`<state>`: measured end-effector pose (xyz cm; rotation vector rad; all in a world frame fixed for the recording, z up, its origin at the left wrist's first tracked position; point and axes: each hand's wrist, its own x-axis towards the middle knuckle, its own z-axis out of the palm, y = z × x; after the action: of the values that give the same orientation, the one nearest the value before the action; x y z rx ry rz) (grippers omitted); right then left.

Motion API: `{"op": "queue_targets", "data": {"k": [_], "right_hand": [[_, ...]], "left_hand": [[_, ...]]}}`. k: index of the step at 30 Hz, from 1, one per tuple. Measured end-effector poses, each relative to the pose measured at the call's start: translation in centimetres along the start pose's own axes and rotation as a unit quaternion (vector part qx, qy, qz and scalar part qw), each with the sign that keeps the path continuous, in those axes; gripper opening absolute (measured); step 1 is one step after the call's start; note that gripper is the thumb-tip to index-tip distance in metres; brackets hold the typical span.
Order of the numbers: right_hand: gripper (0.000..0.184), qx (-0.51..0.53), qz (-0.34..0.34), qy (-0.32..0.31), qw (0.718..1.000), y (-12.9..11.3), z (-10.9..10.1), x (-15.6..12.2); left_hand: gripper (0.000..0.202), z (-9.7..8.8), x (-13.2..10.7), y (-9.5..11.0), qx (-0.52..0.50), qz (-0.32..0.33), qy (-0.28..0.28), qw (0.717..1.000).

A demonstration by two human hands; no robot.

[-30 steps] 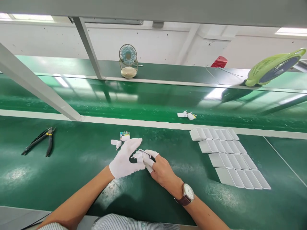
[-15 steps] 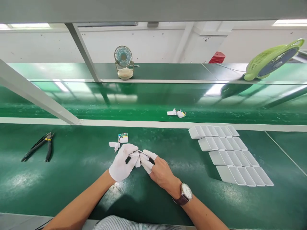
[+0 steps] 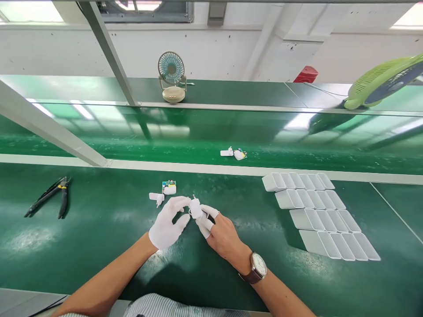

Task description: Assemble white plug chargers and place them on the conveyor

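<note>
My left hand [image 3: 168, 223], in a white glove, and my right hand [image 3: 220, 233], with white finger cots, meet over the green bench. Both pinch a small white plastic part [image 3: 195, 208] with thin metal prongs sticking up. Just beyond the hands lie a small white plug piece [image 3: 156, 197] and a little green circuit board [image 3: 169, 187] with a white block on it.
Several rows of white plastic shells [image 3: 317, 215] lie to the right. Black pliers [image 3: 49, 200] rest at the left. White parts [image 3: 234, 153] ride the conveyor belt [image 3: 211, 141] beyond. A small desk fan [image 3: 172, 77], a green fan [image 3: 383, 81] and slanted metal struts [image 3: 49, 127] stand farther off.
My left hand has closed from spread fingers to a pinch on the white part, now turned prongs up. The parts on the belt have drifted left.
</note>
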<state>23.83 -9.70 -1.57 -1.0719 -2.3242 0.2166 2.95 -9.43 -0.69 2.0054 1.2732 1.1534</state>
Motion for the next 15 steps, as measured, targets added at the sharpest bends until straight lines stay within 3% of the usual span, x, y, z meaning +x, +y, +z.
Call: {"op": "queue_targets", "data": {"k": [2,4,6,9,10,12,15], "right_hand": [[0.030,0.064,0.033,0.009,0.997,0.0,0.1,0.2],[0.031,0.200,0.115,0.037,0.972,-0.1,0.0,0.6],[0.032,0.391,0.228,0.059,0.890,-0.4,-0.2,1.0],[0.037,0.619,0.342,0.028,0.706,-1.0,-0.6,1.6],[0.037,0.661,0.359,0.011,0.659,-1.3,-0.7,1.7],[0.038,0.703,0.382,-0.003,0.600,-1.7,-0.8,1.9],[0.038,0.713,0.405,-0.005,0.573,-2.2,-0.7,1.9]], "left_hand": [[0.043,0.2,-0.1,-0.1,0.002,-0.020,0.007,1.000],[0.055,0.4,-0.2,-0.1,-0.006,-0.024,0.014,1.000],[0.070,0.7,-0.1,0.0,-0.018,-0.006,0.022,1.000],[0.080,1.1,0.2,0.7,-0.024,0.046,0.025,0.998],[0.079,1.2,0.3,0.9,-0.025,0.065,0.024,0.997],[0.074,1.2,0.5,1.3,-0.033,0.091,0.018,0.995],[0.070,1.2,0.5,1.2,-0.037,0.098,0.019,0.994]]}}
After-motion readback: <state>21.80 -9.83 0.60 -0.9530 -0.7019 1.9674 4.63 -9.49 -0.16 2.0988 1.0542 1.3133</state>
